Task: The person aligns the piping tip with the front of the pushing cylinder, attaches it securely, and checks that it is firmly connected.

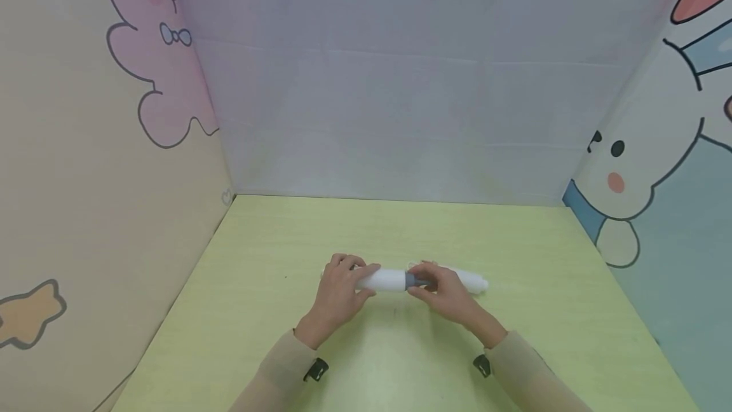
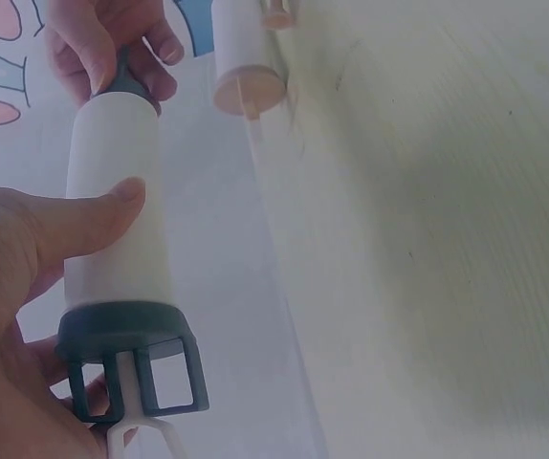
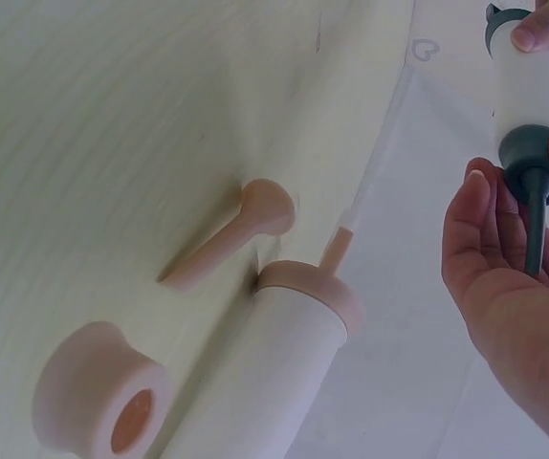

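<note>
My left hand (image 1: 337, 291) grips a white tube (image 1: 389, 280), which looks like an icing syringe, held level across the front of me. In the left wrist view, a dark grey-green open frame (image 2: 126, 330) caps the near end, and a pale forked piece (image 2: 139, 430) comes out of it. At the tube's other end, the fingers and thumb of my right hand (image 1: 448, 294) pinch the dark nozzle (image 3: 535, 206), whose narrow spout points toward the palm. Part of the nozzle is hidden by those fingers.
Behind my right hand a second white tube (image 1: 471, 281) with a pink end lies on the pale green table (image 1: 389, 227). Beside it, in the right wrist view, lie a pink funnel-shaped nozzle (image 3: 265, 210) and a pink ring-like cap (image 3: 83, 392). Printed cloth walls enclose the table.
</note>
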`<state>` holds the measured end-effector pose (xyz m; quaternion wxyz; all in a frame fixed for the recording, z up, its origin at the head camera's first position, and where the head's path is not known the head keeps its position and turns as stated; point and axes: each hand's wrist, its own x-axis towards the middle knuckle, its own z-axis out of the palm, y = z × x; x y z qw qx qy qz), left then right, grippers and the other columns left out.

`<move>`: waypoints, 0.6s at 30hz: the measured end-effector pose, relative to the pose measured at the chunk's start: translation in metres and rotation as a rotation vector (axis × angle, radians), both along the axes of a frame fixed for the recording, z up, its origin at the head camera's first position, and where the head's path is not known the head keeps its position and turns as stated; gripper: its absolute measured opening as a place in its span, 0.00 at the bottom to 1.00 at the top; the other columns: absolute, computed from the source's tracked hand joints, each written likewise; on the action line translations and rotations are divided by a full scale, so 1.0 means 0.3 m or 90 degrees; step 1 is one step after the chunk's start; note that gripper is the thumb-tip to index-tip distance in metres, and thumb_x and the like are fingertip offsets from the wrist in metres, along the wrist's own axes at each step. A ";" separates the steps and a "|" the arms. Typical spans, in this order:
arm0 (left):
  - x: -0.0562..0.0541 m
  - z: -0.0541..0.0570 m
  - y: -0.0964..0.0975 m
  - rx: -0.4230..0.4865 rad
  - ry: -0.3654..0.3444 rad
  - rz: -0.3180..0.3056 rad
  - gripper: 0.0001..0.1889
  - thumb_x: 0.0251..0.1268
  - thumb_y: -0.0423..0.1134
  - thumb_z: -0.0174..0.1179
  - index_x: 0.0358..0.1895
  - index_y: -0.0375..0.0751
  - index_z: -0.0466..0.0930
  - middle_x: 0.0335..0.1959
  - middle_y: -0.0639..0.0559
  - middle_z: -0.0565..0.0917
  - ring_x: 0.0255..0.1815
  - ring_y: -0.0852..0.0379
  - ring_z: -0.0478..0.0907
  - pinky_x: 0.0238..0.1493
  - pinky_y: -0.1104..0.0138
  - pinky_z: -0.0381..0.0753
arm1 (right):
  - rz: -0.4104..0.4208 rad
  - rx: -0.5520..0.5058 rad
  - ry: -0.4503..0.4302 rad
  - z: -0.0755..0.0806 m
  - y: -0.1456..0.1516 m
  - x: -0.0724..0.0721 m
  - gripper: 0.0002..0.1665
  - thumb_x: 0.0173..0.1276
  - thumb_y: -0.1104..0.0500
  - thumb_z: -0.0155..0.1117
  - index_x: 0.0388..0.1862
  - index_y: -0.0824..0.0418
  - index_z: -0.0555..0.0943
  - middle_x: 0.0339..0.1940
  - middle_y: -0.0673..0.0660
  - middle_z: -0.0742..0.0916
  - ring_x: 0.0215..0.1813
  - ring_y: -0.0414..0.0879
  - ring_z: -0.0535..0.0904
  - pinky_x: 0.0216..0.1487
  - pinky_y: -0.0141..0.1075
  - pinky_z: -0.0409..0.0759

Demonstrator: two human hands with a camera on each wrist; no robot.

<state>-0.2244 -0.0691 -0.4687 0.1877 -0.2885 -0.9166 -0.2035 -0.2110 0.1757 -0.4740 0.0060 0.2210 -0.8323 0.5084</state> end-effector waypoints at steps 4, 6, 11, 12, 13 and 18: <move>0.000 -0.001 -0.003 -0.001 -0.001 0.003 0.25 0.43 0.43 0.77 0.50 0.53 0.85 0.43 0.51 0.80 0.47 0.47 0.70 0.45 0.53 0.71 | 0.007 -0.003 -0.017 -0.024 0.005 -0.015 0.15 0.64 0.64 0.67 0.48 0.66 0.79 0.50 0.63 0.81 0.47 0.53 0.82 0.40 0.35 0.80; 0.000 -0.003 -0.006 -0.001 -0.001 0.003 0.24 0.44 0.42 0.77 0.50 0.53 0.85 0.43 0.51 0.80 0.47 0.47 0.70 0.45 0.53 0.71 | 0.007 0.000 -0.028 -0.025 0.003 -0.018 0.14 0.63 0.64 0.67 0.48 0.65 0.79 0.49 0.61 0.81 0.47 0.52 0.82 0.41 0.35 0.80; 0.001 -0.013 -0.015 0.000 -0.005 0.004 0.24 0.43 0.42 0.77 0.50 0.52 0.85 0.42 0.50 0.80 0.46 0.47 0.70 0.44 0.53 0.71 | 0.007 0.054 -0.018 -0.023 -0.007 -0.018 0.14 0.63 0.61 0.68 0.48 0.62 0.80 0.47 0.56 0.82 0.45 0.48 0.82 0.40 0.34 0.80; 0.002 -0.016 -0.019 -0.002 -0.006 0.005 0.24 0.43 0.42 0.77 0.49 0.52 0.85 0.42 0.50 0.80 0.45 0.47 0.70 0.44 0.53 0.71 | 0.011 0.063 -0.012 -0.024 -0.010 -0.019 0.14 0.63 0.61 0.68 0.48 0.62 0.80 0.46 0.56 0.83 0.45 0.48 0.82 0.39 0.34 0.80; 0.002 -0.021 -0.022 -0.006 -0.008 0.009 0.23 0.43 0.42 0.77 0.49 0.52 0.85 0.42 0.50 0.80 0.45 0.47 0.70 0.43 0.53 0.71 | 0.015 0.070 -0.006 -0.026 -0.014 -0.020 0.14 0.63 0.61 0.68 0.48 0.62 0.80 0.46 0.55 0.83 0.45 0.47 0.82 0.39 0.34 0.80; 0.002 -0.048 -0.042 -0.011 -0.019 0.015 0.23 0.44 0.42 0.77 0.49 0.51 0.85 0.41 0.50 0.80 0.45 0.46 0.71 0.43 0.53 0.71 | 0.029 0.099 0.040 -0.044 -0.039 -0.031 0.15 0.62 0.62 0.69 0.48 0.63 0.80 0.44 0.54 0.85 0.44 0.46 0.83 0.40 0.37 0.80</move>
